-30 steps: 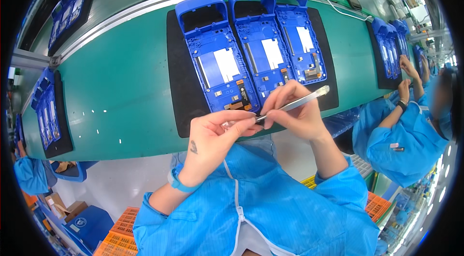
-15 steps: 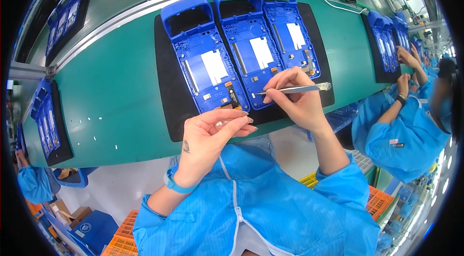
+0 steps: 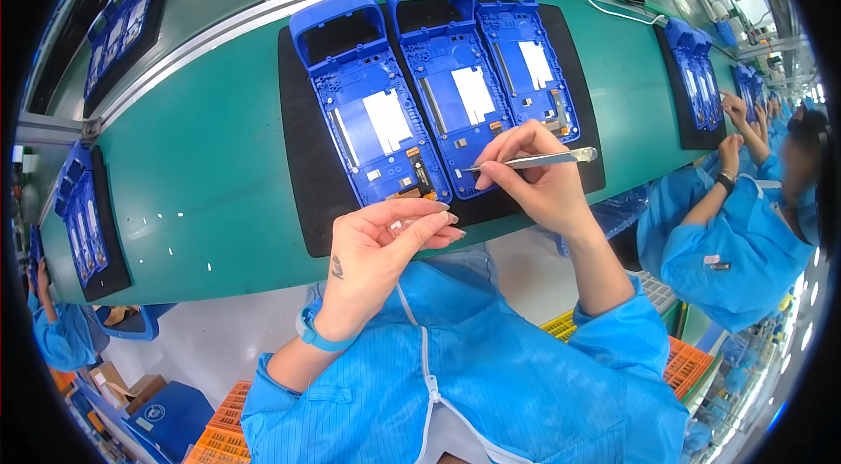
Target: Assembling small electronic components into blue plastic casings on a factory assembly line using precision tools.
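Observation:
Three blue plastic housings lie side by side on a black mat: a left housing (image 3: 349, 118), a middle housing (image 3: 442, 83) and a right housing (image 3: 511, 30). Each has a frame-like handle at its far end and a white patch inside. Metal tweezers (image 3: 552, 159) are pinched in my right hand (image 3: 545, 188), their tips down at the near end of the middle housing, by a small white piece. My left hand (image 3: 381, 240) is closed in a pinch at the near end of the left housing; a small whitish bit shows between its fingers, too little to name.
The black mat (image 3: 315, 192) rests on a green bench (image 3: 210, 157) with several small white pieces (image 3: 171, 251) scattered at left. More blue housings on mats stand left (image 3: 85, 219) and right (image 3: 696, 83). A co-worker's blue sleeve (image 3: 701, 210) is at right. A white cable (image 3: 596, 4) crosses the back.
My hands and the tweezers stay almost in place. At the far right, a blue housing and a person's hand beyond the nearer co-worker have shifted.

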A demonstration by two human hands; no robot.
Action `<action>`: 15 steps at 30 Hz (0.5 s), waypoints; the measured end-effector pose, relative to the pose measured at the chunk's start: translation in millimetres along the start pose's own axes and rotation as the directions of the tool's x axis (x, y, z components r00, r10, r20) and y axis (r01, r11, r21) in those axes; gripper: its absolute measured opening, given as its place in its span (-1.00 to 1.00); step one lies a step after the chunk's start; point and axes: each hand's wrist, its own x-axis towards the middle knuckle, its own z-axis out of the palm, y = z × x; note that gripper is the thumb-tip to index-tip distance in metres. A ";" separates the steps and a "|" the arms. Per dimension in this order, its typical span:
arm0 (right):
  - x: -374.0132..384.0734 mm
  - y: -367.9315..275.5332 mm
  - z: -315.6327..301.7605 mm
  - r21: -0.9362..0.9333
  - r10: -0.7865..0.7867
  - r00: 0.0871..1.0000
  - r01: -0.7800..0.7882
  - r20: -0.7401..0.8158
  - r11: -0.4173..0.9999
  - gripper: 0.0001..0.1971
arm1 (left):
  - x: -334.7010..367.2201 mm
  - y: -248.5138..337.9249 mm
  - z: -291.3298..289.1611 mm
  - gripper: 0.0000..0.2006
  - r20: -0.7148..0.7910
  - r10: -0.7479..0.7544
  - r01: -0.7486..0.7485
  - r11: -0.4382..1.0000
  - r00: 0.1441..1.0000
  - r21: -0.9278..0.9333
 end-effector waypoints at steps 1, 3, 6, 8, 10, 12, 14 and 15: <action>0.0 -0.8 -0.1 0.000 -0.001 1.000 0.001 0.000 1.000 -0.84 | 0.3 -0.1 -0.4 -0.83 0.000 0.001 -0.001 1.000 1.000 0.000; -0.7 -3.5 0.0 0.038 0.023 1.000 -0.022 -0.019 0.999 -0.84 | 0.6 -0.2 -1.1 -0.82 0.013 -0.018 0.018 1.000 1.000 -0.020; -0.5 -3.2 -0.9 0.122 -0.005 1.000 0.008 -0.028 0.992 -0.83 | -0.5 1.1 0.5 -0.81 -0.014 -0.033 0.033 0.999 0.999 0.019; -4.3 -4.5 -3.8 0.211 0.007 1.000 -0.004 -0.012 0.977 -0.83 | -1.0 -0.1 4.5 -0.80 -0.031 0.010 -0.009 1.000 0.999 0.024; -8.1 -3.9 -3.9 0.298 0.017 1.000 -0.017 0.002 0.954 -0.82 | 0.3 0.0 9.7 -0.79 -0.045 0.052 -0.051 0.998 0.998 0.031; -8.0 -0.9 0.8 0.133 -0.034 0.999 0.037 -0.026 0.990 -0.82 | 3.3 3.7 14.1 -0.78 -0.037 0.037 -0.036 0.999 0.999 0.035; -5.0 -1.6 3.3 0.117 0.002 0.999 0.004 -0.050 0.993 -0.83 | 4.5 2.8 10.2 -0.78 -0.041 0.043 -0.041 0.998 0.998 0.044; -3.9 -1.0 4.2 0.071 -0.007 0.999 0.011 -0.048 0.997 -0.83 | 4.3 2.1 7.7 -0.78 -0.047 0.048 -0.046 0.998 0.998 0.050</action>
